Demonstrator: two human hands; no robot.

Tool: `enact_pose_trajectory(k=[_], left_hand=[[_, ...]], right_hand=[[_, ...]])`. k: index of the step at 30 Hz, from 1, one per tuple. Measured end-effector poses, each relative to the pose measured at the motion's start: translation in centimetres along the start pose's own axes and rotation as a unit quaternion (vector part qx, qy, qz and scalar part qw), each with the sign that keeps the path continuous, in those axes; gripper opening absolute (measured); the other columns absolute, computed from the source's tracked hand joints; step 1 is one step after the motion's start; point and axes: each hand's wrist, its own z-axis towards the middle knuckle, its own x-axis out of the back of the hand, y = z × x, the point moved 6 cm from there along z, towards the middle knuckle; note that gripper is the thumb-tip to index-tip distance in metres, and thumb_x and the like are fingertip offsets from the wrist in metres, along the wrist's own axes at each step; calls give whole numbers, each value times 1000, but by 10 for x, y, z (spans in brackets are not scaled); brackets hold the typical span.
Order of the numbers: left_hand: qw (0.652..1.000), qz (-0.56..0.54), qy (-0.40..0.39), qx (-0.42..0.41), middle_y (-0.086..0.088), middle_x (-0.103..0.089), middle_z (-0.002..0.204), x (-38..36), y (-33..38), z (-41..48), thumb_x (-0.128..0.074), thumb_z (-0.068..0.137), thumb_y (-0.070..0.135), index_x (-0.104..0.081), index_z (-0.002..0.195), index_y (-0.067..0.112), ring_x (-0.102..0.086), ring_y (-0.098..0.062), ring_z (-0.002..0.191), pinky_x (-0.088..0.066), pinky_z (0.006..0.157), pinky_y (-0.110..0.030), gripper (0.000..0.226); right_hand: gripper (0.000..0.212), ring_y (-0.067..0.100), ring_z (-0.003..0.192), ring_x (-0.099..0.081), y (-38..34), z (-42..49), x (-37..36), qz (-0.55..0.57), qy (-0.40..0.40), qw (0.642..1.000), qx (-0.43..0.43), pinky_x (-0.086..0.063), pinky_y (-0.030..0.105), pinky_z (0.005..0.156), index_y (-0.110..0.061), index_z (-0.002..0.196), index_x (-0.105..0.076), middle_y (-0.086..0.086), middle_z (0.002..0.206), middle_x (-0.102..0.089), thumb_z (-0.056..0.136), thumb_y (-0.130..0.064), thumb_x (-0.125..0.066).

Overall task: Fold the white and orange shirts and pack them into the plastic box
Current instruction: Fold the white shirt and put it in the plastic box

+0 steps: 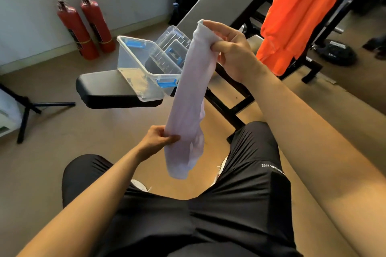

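Note:
The white shirt [191,98] is folded into a long narrow strip and hangs in the air in front of me. My right hand [231,52] pinches its top end, and my left hand [160,138] grips it lower down, near the loose bottom end. Behind the strip stands the clear plastic box [133,64] with blue latches, on the black bench seat [104,89]; its lid [173,47] leans inside it. The orange shirt [302,12] hangs over gym equipment at the upper right, away from both hands.
Two red fire extinguishers [83,27] stand by the wall at the left. The grey inclined bench back [221,4] rises behind the box. A black tripod [25,110] stands at the left, bags lie on the floor at the right. My legs in black shorts [208,215] fill the bottom.

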Motion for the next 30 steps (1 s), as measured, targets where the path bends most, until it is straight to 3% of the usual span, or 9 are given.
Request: enact_pose_trajectory(k=[2, 5, 8, 12, 14, 17, 20, 25, 30], left_hand=[[999, -31, 26, -7, 3, -80, 87, 5, 0, -6, -80, 85, 20, -76, 96, 13, -72, -6, 80, -57, 72, -22, 14], [996, -49, 70, -24, -1, -78, 84, 14, 3, -15, -79, 85, 19, -75, 97, 6, -69, -8, 76, -56, 68, -23, 19], [993, -43, 107, -30, -5, -76, 84, 26, 7, -21, -80, 84, 23, -75, 94, 7, -68, -12, 74, -58, 68, -30, 19], [992, -19, 121, -38, -3, -74, 81, 46, 15, -30, -81, 84, 23, -74, 92, 9, -66, -12, 73, -56, 68, -31, 17], [991, -14, 126, -42, -5, -73, 84, 57, 22, -33, -81, 84, 23, -73, 94, 6, -64, -13, 75, -55, 71, -35, 22], [991, -9, 126, -47, -11, -74, 94, 66, 34, -35, -81, 85, 25, -73, 102, 5, -63, -16, 82, -54, 77, -39, 27], [992, -24, 115, -51, -12, -76, 109, 65, 48, -37, -80, 85, 25, -73, 114, 12, -70, -16, 93, -59, 83, -36, 32], [993, -25, 103, -45, -9, -75, 112, 57, 58, -34, -77, 87, 20, -71, 118, 15, -69, -16, 99, -57, 83, -30, 32], [992, -72, 95, -33, -10, -74, 112, 50, 58, -34, -72, 90, 12, -68, 123, 12, -69, -17, 99, -56, 77, -25, 34]], right_hand=[[61, 24, 112, -65, -1, 6, 11, 5, 35, 999, 3, -52, 42, 99, -1, 136, -58, 19, 133, -63, 83, 20, -36], [65, 19, 108, -67, -1, 13, 23, -3, 85, 996, 7, -56, 30, 88, -2, 133, -60, 14, 127, -66, 80, 22, -32], [64, 24, 119, -65, 10, 23, 37, -67, 133, 989, 5, -55, 31, 99, 0, 133, -60, 16, 130, -65, 77, 20, -34], [61, 23, 124, -62, 51, 27, 61, -187, 165, 966, -70, -52, 29, 103, -3, 136, -58, 7, 126, -65, 81, 16, -40], [54, 28, 125, -60, 78, 20, 68, -219, 172, 953, -118, -52, 31, 103, 0, 135, -57, 12, 124, -65, 86, 16, -43], [49, 39, 122, -59, 125, 4, 65, -254, 128, 940, -188, -51, 44, 102, 8, 135, -53, 28, 127, -61, 87, 15, -49], [66, 28, 112, -59, 162, -16, 50, -213, 86, 946, -227, -53, 40, 98, -8, 150, -41, 15, 130, -55, 89, 8, -61], [47, 21, 101, -61, 201, -83, -3, -140, 34, 960, -242, -53, 33, 82, -17, 140, -52, 15, 123, -61, 95, -14, -64], [66, 15, 125, -52, 232, -126, -40, -99, -47, 955, -275, -44, 34, 104, -29, 153, -36, 0, 137, -56, 95, -37, -66]])
